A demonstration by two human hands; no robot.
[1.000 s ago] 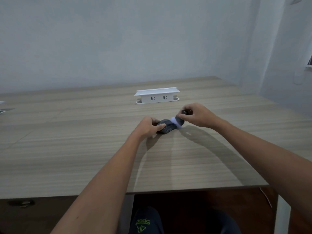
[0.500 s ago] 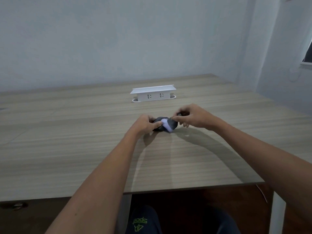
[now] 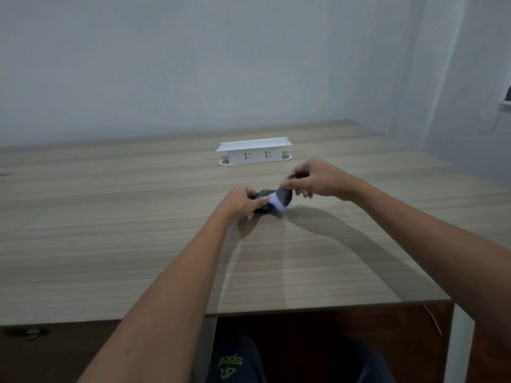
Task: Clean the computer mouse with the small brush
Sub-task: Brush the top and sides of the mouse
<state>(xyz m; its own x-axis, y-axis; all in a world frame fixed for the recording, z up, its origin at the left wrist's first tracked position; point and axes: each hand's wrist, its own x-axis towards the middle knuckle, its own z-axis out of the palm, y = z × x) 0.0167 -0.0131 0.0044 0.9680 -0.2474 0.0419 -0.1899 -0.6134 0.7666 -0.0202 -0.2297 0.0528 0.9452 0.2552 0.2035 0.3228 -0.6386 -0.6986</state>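
A dark grey computer mouse [image 3: 284,199] lies on the wooden table [image 3: 110,244], a little beyond its middle. My left hand [image 3: 243,202] grips the mouse's left end and covers part of it. My right hand [image 3: 315,179] pinches the dark handle of a small brush [image 3: 276,203]. Its pale, blurred bristles rest across the top of the mouse, between my two hands. Most of the brush handle is hidden inside my right fingers.
A white socket box [image 3: 254,153] stands on the table behind the mouse. The table's near edge [image 3: 304,306] runs across the lower view, with my knees below it. A wall corner and a window ledge [image 3: 504,105] lie to the right.
The brush bristles have swept from the mouse's right end leftwards over its top, towards my left hand. My left hand has kept its grip, and the mouse has stayed in place.
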